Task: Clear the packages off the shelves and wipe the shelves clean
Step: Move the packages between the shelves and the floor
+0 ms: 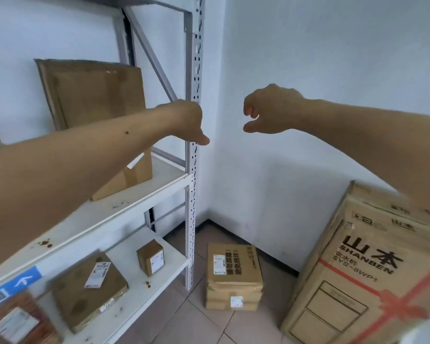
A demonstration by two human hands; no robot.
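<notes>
We see open floor [184, 316] beside the shelf upright [193, 207]. Packages: tall box [94, 95] on the middle shelf [144, 194], two boxes below. Both arms outstretched; left hand [191, 122] and right hand [266, 110] loosely curled, holding nothing.

Pale blue walls [333, 58], beige tiled floor [184, 319]

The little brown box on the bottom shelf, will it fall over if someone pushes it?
The little brown box would probably slide rather than tip: it looks squat, nearly cube-shaped, and sits flat on the smooth white shelf. It seems stiff cardboard, taped shut, so it should keep its shape. Being small, it is likely light.
</notes>
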